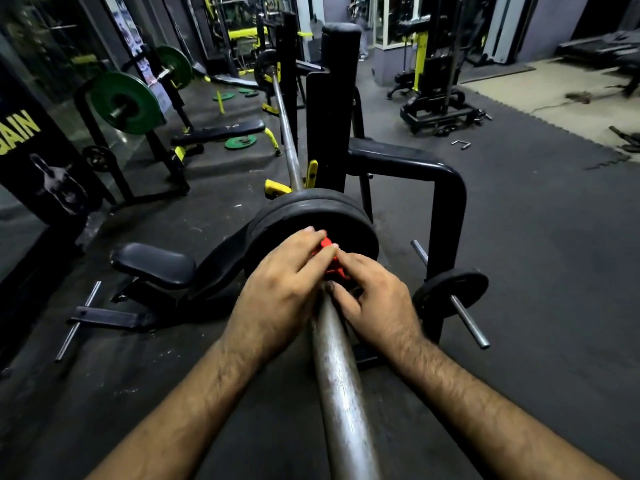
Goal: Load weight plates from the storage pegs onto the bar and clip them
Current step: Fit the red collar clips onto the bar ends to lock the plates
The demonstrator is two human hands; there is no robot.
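The steel bar (341, 382) runs from the bottom of the view away from me to the black rack (329, 109). Two black weight plates (311, 211) sit on its sleeve, side by side. A red clip (326, 244) sits on the sleeve right against the outer plate. My left hand (280, 289) wraps over the clip from the left, fingers curled on it. From the right, my right hand (374, 299) pinches the clip's lower part. Much of the clip is hidden under my fingers.
A small black plate (450, 292) hangs on a storage peg (469, 322) at the right, with another bare peg (419, 251) above it. A black padded seat (154, 265) is at the left. Green plates (124, 102) load another bar at the far left. Dark rubber floor lies to the right.
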